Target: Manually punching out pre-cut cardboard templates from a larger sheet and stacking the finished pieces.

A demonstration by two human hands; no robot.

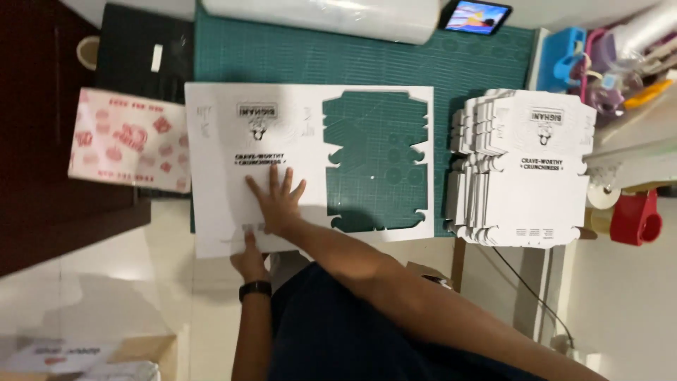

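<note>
A large white printed card sheet [218, 141] lies on the green cutting mat [296, 56]. Its right half has a box-shaped hole where the mat shows through. My right hand [276, 201] lies flat on the sheet's left half with fingers spread, next to the printed box outline. My left hand [248, 257], with a black band on its wrist, pinches the sheet's near edge where it overhangs the table. A stack of white die-cut box blanks [525, 169] sits to the right of the sheet.
A roll of clear film [331, 17] and a lit phone [477, 15] lie at the far edge. A red tape dispenser [635, 219] and coloured tools [599, 56] sit at right. A pink-printed bag [127, 141] lies at left, with boxes [106, 356] on the floor.
</note>
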